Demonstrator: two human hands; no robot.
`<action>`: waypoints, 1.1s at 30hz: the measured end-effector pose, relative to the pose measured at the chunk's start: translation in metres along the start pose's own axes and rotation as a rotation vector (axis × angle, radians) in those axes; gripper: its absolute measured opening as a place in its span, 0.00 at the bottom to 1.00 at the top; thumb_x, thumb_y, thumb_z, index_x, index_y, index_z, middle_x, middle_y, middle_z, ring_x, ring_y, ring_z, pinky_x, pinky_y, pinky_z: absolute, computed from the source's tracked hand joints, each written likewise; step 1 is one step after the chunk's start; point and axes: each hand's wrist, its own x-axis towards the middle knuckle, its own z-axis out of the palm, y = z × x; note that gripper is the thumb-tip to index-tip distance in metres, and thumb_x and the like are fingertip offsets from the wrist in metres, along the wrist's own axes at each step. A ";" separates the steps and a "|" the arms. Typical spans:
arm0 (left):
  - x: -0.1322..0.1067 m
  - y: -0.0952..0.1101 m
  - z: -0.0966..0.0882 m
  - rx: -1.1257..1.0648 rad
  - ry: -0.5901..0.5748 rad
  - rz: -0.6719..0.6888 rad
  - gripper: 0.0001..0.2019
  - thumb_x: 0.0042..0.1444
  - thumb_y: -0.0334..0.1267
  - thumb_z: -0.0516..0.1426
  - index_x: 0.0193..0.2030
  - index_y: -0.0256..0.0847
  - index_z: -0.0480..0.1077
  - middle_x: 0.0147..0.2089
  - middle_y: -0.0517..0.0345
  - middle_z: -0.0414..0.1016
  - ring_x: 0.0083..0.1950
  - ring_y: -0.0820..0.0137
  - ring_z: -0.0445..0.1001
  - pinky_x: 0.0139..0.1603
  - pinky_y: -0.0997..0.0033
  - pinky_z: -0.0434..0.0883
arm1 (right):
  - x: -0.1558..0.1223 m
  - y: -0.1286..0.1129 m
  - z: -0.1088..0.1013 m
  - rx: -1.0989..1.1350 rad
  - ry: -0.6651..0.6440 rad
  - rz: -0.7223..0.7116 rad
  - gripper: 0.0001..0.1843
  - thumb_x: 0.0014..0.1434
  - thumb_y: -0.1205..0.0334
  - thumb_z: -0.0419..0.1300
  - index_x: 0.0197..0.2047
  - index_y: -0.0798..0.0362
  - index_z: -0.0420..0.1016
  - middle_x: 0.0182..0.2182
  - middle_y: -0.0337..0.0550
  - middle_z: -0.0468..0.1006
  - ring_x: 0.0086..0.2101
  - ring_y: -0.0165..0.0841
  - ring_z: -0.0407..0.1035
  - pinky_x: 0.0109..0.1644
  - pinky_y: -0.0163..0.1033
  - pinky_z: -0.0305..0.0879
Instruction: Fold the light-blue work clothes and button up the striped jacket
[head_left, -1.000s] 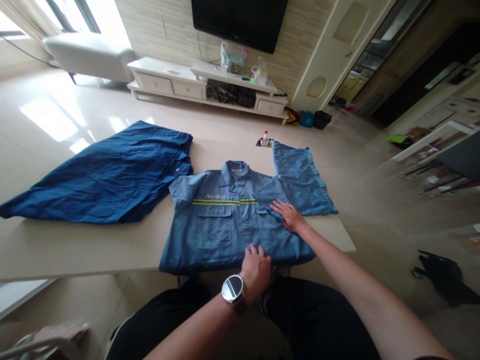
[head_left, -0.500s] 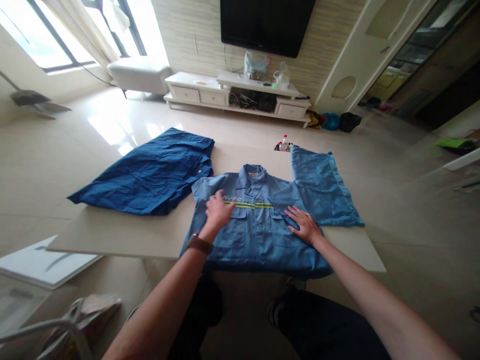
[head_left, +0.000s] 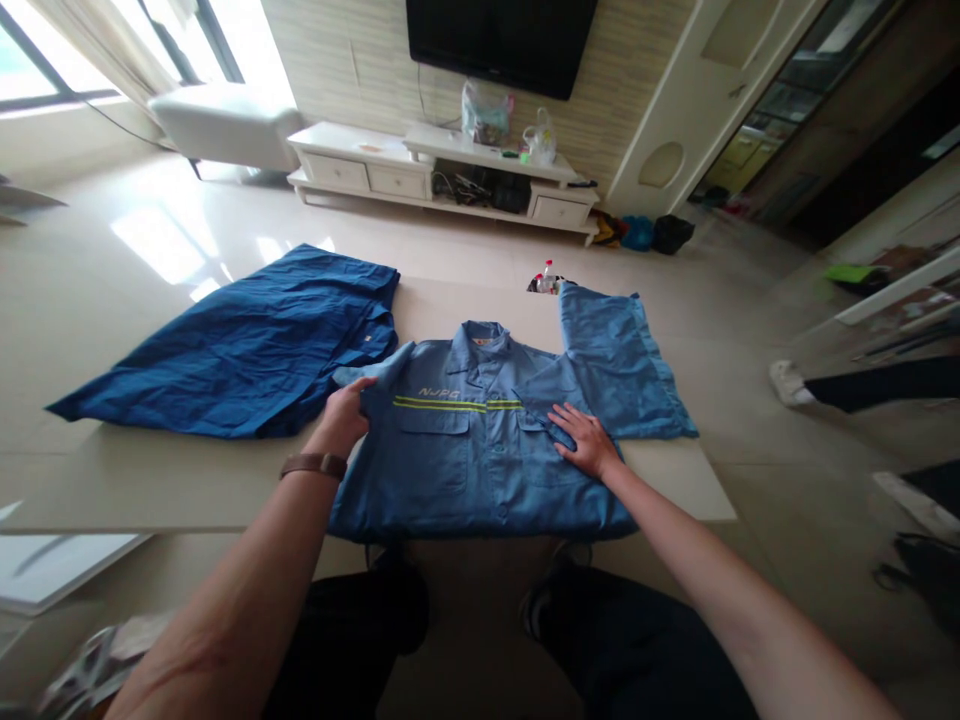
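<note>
A light blue work shirt (head_left: 465, 460) with a yellow chest stripe lies face up on the beige table (head_left: 187, 480), collar away from me. My left hand (head_left: 343, 415), a brown strap on its wrist, grips the shirt's left shoulder and folded sleeve edge. Flat on the right chest area rests my right hand (head_left: 585, 440), fingers spread, pressing the cloth. The shirt's right sleeve (head_left: 615, 360) stretches out toward the far right of the table.
A dark blue garment (head_left: 240, 350) lies spread on the table's left part. A small bottle (head_left: 547, 278) stands at the far edge. Behind are a white TV cabinet (head_left: 435, 180) and a wall television. Another person's leg and white shoe (head_left: 787, 382) show at the right.
My left hand went from the shirt's bottom hem up to the chest, then left to the shoulder edge, which it now grips. My right hand stayed flat on the right chest.
</note>
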 end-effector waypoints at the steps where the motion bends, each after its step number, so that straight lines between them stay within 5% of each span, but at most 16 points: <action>1: -0.004 0.003 0.001 -0.010 0.022 0.013 0.17 0.54 0.38 0.62 0.49 0.33 0.74 0.37 0.53 0.78 0.38 0.66 0.77 0.45 0.62 0.79 | 0.000 0.000 0.000 0.001 -0.001 0.001 0.35 0.67 0.50 0.57 0.75 0.44 0.64 0.75 0.46 0.61 0.73 0.47 0.54 0.69 0.57 0.56; 3: -0.019 0.008 0.004 0.109 -0.068 0.171 0.21 0.54 0.38 0.61 0.55 0.35 0.74 0.41 0.54 0.79 0.41 0.67 0.78 0.49 0.64 0.77 | 0.000 0.000 0.000 0.003 -0.001 0.003 0.35 0.67 0.50 0.57 0.75 0.44 0.64 0.75 0.46 0.61 0.73 0.47 0.54 0.69 0.57 0.56; 6: -0.049 0.008 0.009 0.499 -0.570 0.530 0.24 0.56 0.37 0.59 0.61 0.42 0.75 0.46 0.54 0.80 0.44 0.66 0.77 0.53 0.66 0.74 | 0.000 0.002 0.001 0.006 0.006 -0.001 0.35 0.66 0.51 0.57 0.75 0.43 0.63 0.74 0.46 0.62 0.73 0.48 0.55 0.68 0.57 0.57; 9: -0.072 0.002 0.014 0.750 -0.931 0.640 0.31 0.57 0.31 0.55 0.69 0.45 0.69 0.43 0.55 0.79 0.43 0.65 0.77 0.52 0.66 0.72 | 0.000 0.004 0.003 0.005 0.017 -0.006 0.35 0.66 0.52 0.57 0.75 0.42 0.63 0.74 0.46 0.62 0.72 0.48 0.55 0.68 0.58 0.58; 11: -0.080 -0.002 0.016 0.822 -0.928 0.697 0.34 0.57 0.30 0.55 0.72 0.44 0.65 0.47 0.53 0.79 0.48 0.63 0.76 0.56 0.63 0.71 | 0.000 0.004 0.004 0.002 0.026 -0.006 0.35 0.66 0.52 0.57 0.75 0.42 0.63 0.74 0.45 0.63 0.72 0.48 0.56 0.67 0.58 0.59; 15: -0.084 -0.003 0.017 0.998 -0.727 0.770 0.39 0.52 0.39 0.64 0.72 0.41 0.63 0.63 0.43 0.71 0.64 0.50 0.68 0.62 0.51 0.69 | 0.000 0.005 0.004 0.006 0.032 -0.010 0.34 0.66 0.51 0.57 0.74 0.43 0.64 0.74 0.45 0.63 0.72 0.47 0.56 0.68 0.58 0.58; 20: -0.079 -0.008 0.021 1.039 -0.718 0.724 0.18 0.62 0.32 0.54 0.56 0.40 0.77 0.60 0.44 0.75 0.62 0.54 0.71 0.65 0.51 0.68 | 0.000 0.005 0.004 0.011 0.027 -0.007 0.34 0.66 0.51 0.57 0.75 0.43 0.64 0.74 0.46 0.63 0.72 0.49 0.57 0.67 0.58 0.58; 27: -0.059 -0.012 0.009 0.637 -0.877 0.572 0.18 0.60 0.31 0.51 0.44 0.44 0.83 0.55 0.56 0.84 0.63 0.62 0.77 0.70 0.60 0.69 | 0.000 0.005 0.005 0.016 0.035 0.001 0.34 0.66 0.51 0.58 0.74 0.44 0.65 0.74 0.46 0.63 0.72 0.47 0.56 0.67 0.57 0.58; 33: -0.058 -0.004 -0.009 0.659 -1.018 0.492 0.16 0.56 0.35 0.58 0.47 0.45 0.84 0.52 0.55 0.85 0.63 0.60 0.77 0.71 0.58 0.67 | 0.000 0.005 0.005 0.020 0.033 0.004 0.34 0.66 0.51 0.58 0.73 0.44 0.66 0.74 0.45 0.63 0.72 0.47 0.56 0.68 0.57 0.58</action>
